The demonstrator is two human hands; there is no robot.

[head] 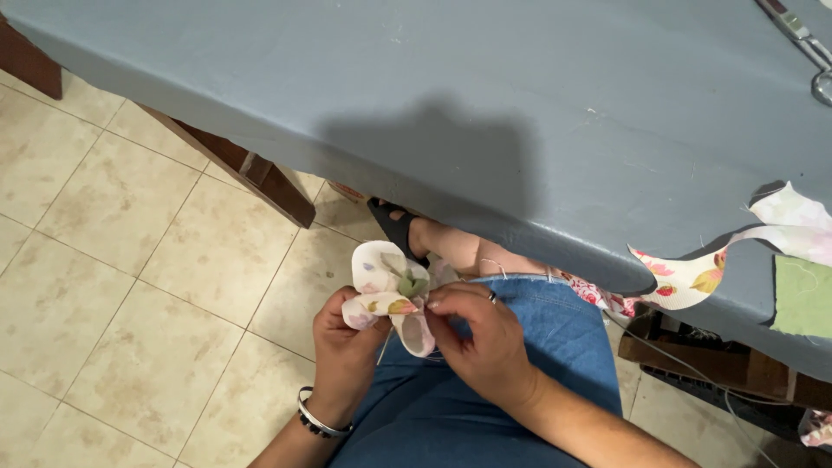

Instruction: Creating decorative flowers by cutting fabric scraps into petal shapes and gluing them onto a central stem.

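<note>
A small flower-shaped piece made of white floral fabric loops (388,286) with a green bit at its middle sits above my lap. My left hand (347,347), with bangles on the wrist, grips its lower left loop. My right hand (481,338), wearing a ring, pinches the loop hanging at the lower right, fingers closed on the cloth. A thin thread runs down between the hands. Both hands rest over blue denim (537,347) on my lap.
A table under a grey-blue cloth (485,104) fills the top. On its right edge lie a floral fabric strip (693,277), a green fabric square (802,299) and, at the far corner, scissors (810,43). Beige floor tiles (130,260) and a sandalled foot (403,230) show below.
</note>
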